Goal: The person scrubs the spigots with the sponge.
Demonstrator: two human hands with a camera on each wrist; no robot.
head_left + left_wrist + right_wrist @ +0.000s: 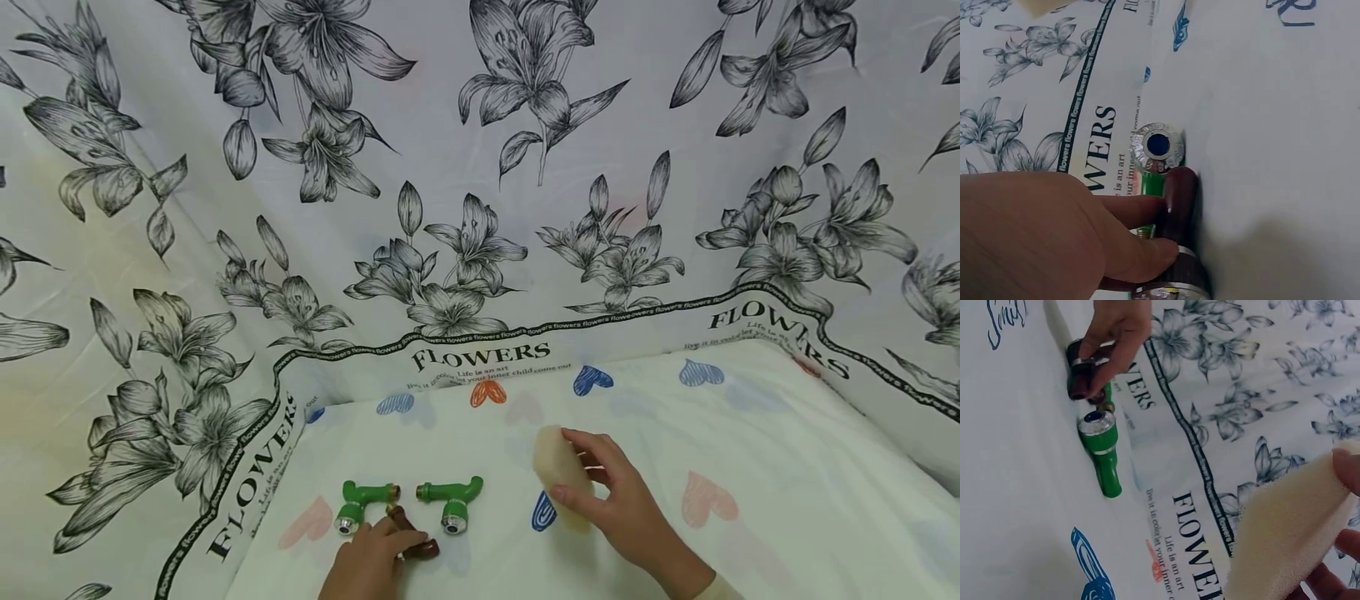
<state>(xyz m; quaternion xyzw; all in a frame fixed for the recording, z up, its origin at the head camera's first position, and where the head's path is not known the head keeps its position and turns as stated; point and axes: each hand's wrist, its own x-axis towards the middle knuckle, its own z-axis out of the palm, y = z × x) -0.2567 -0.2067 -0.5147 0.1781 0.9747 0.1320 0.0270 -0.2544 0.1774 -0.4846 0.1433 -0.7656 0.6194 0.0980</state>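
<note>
My left hand (367, 558) pinches a dark red-brown tap (420, 547) between thumb and fingers, low over the bed-like white cloth. The left wrist view shows the tap's glossy body (1180, 199) with a silver ring around it. Just beyond lie two green taps, one on the left (363, 498) and one on the right (452, 497), their brass threaded ends facing each other and their silver round ends toward me. Raised above the cloth to the right, my right hand (626, 508) grips a thick cream sponge (557, 467), its pale porous face (1291, 525) large in the right wrist view.
White cloth (622, 417) printed with blue, red and pink hearts covers the surface. Behind and to the left hang white curtains (450, 158) with black lily drawings and a dark lettered band along the bottom.
</note>
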